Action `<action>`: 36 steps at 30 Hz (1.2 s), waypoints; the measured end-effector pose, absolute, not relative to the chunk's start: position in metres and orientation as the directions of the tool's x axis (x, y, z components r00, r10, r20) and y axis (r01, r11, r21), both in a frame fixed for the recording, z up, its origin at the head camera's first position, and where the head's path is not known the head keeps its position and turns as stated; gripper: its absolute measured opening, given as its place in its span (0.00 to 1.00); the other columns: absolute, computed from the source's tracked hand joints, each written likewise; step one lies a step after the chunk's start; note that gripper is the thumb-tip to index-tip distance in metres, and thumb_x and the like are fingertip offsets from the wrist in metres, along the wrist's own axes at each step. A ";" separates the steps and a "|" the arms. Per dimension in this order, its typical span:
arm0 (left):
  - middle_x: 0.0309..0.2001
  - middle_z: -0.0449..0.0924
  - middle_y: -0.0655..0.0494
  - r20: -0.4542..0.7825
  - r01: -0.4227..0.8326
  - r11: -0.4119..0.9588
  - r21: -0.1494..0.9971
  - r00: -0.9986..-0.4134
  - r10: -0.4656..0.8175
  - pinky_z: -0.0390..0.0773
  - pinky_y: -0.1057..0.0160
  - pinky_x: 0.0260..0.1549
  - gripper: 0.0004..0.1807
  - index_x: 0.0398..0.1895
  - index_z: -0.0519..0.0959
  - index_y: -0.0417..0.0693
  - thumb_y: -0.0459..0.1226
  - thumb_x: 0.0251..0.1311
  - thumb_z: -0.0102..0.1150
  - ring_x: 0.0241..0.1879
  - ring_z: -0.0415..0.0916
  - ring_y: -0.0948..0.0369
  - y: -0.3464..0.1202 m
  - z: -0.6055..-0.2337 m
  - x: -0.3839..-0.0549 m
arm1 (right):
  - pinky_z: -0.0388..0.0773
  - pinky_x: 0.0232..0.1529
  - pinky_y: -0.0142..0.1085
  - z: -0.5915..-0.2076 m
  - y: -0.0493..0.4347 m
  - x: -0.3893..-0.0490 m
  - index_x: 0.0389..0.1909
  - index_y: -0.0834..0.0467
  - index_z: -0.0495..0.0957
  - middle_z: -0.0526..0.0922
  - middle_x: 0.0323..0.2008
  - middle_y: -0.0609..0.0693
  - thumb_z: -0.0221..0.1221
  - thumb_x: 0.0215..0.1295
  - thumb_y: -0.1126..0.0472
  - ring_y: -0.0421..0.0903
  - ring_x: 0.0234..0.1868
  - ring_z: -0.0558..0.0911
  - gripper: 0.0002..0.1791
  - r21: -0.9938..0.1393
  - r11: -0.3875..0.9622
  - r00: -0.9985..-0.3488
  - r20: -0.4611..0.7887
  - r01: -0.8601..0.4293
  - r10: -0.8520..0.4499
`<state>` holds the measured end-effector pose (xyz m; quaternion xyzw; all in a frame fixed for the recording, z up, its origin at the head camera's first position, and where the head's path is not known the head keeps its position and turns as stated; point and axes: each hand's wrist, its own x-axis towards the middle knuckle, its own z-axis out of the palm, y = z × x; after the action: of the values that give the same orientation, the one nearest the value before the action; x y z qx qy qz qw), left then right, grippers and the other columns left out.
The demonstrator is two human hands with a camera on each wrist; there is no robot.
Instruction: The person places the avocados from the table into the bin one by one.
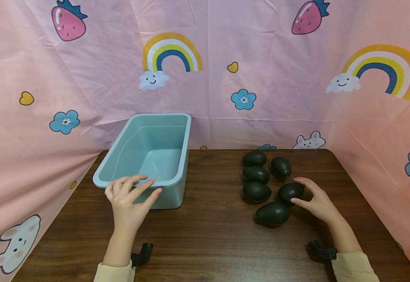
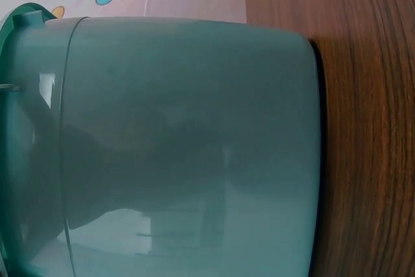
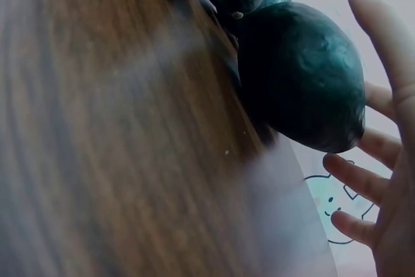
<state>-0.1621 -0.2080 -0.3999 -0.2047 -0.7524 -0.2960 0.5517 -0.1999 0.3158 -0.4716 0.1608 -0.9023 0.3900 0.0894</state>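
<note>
A: Which step are you on?

B: It looks like you're picking up one avocado (image 1: 289, 192). It lies toward the far right corner of the bench (image 1: 219, 243), with your right hand (image 1: 316, 201) at its right side.

A: Have you got it tight?

B: I don't think so. Your thumb and fingers are spread apart, with the avocado between them. I can't tell if both sides touch.

A: What should you do next?

B: I'd say squeeze softly, then lift straight up, so you don't bump the other avocados (image 1: 256, 192) close by.

A: And your arms?

B: Your right arm comes from the near edge and leans left, thumb nearest you. Your left hand (image 1: 126, 200) is at the near rim of the blue bin (image 1: 175, 194), by the far left corner, fingers apart and holding nothing.
</note>
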 end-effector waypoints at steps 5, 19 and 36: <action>0.32 0.81 0.46 0.951 0.630 0.739 0.240 -0.306 -0.048 0.47 0.39 0.54 0.23 0.24 0.88 0.43 0.55 0.51 0.68 0.37 0.69 0.43 -0.206 -0.399 -0.161 | 0.56 0.55 0.68 -0.476 0.317 -0.200 0.65 0.61 0.66 0.64 0.64 0.63 0.70 0.55 0.55 0.68 0.64 0.60 0.39 -0.684 0.643 -0.939 0.256 -0.345 -0.231; 0.30 0.79 0.47 0.939 0.604 0.739 0.297 -0.327 -0.111 0.46 0.42 0.56 0.22 0.21 0.88 0.45 0.56 0.44 0.72 0.35 0.67 0.44 -0.204 -0.400 -0.160 | 0.58 0.55 0.66 -0.482 0.314 -0.201 0.66 0.63 0.64 0.62 0.64 0.65 0.73 0.51 0.55 0.67 0.64 0.61 0.43 -0.690 0.636 -0.939 0.248 -0.344 -0.239; 0.32 0.77 0.53 0.838 0.509 0.744 0.434 -0.530 -0.127 0.43 0.45 0.59 0.13 0.22 0.88 0.46 0.36 0.28 0.83 0.40 0.67 0.52 -0.203 -0.388 -0.153 | 0.61 0.52 0.66 -0.487 0.311 -0.202 0.68 0.60 0.62 0.58 0.65 0.65 0.74 0.49 0.54 0.67 0.62 0.61 0.46 -0.678 0.644 -0.935 0.257 -0.354 -0.244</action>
<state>-0.1533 -0.2029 -0.3876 -0.1184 -0.8068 -0.3378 0.4700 -0.2020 0.3107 -0.4873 0.1656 -0.9037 0.3883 0.0708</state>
